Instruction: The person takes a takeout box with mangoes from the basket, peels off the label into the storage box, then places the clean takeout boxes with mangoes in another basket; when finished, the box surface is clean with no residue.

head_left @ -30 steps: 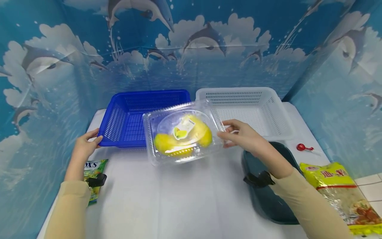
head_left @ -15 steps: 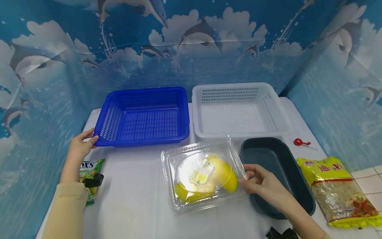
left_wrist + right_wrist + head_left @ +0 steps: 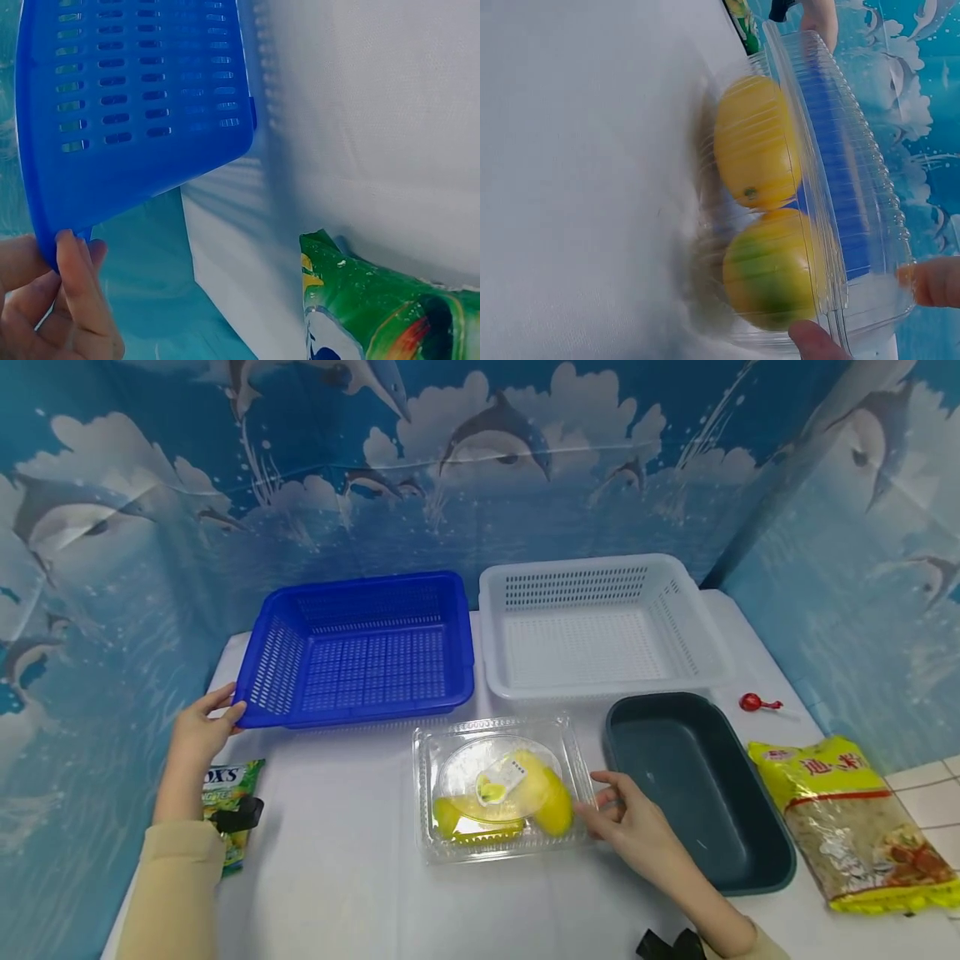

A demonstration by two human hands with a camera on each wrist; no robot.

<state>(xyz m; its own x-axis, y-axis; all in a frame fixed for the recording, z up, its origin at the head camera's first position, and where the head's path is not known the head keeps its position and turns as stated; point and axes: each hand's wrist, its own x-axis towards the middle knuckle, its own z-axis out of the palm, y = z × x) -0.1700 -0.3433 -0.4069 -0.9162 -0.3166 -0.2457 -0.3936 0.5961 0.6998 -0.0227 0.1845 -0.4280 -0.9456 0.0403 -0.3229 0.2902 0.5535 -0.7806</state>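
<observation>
In the head view my left hand [image 3: 202,731] pinches the near left corner of the blue basket [image 3: 371,664]. The left wrist view shows thumb and fingers on its rim [image 3: 45,217]. My right hand [image 3: 633,822] holds the right end of a clear plastic box [image 3: 450,743] on the white table. Inside it lie yellow fruits [image 3: 553,806], one tinged green in the right wrist view, under a printed label [image 3: 501,782]. Thumb and a finger are at the box's end in that view; the other fingers are out of sight.
A white basket [image 3: 592,647] stands right of the blue one. A dark green tray [image 3: 690,785] is beside my right hand. Further right are a red lollipop-like thing [image 3: 753,702] and a yellow food bag [image 3: 847,827]. A green packet [image 3: 232,785] lies near my left forearm.
The right hand has brought the box from in front of the baskets nearer and down onto the table. My left hand still holds the blue basket's corner.
</observation>
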